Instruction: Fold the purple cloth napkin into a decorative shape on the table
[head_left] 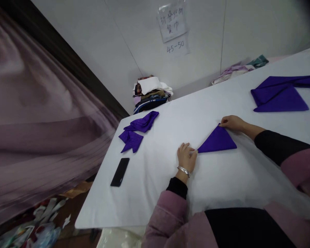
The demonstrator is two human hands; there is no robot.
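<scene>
A purple cloth napkin (217, 140), folded into a triangle, lies on the white-covered table (160, 165). My right hand (231, 123) pinches its top corner between thumb and fingers. At the napkin's left point is my left hand (187, 157), with thumb and index finger closed on the tip and the other fingers stretched out over the table. A silvery bracelet (183, 170) circles my left wrist. To the left, two folded purple napkins lie close together, the upper napkin (144, 122) by the lower napkin (131, 140). More purple cloth (281, 98) lies at the far right.
A black phone (120, 172) rests near the table's left edge. Behind the table stand a stack of folded cloths (151, 94) and a second cloth pile (232, 72). A mauve curtain (41, 113) hangs at left. Handwritten paper signs (172, 22) are on the wall.
</scene>
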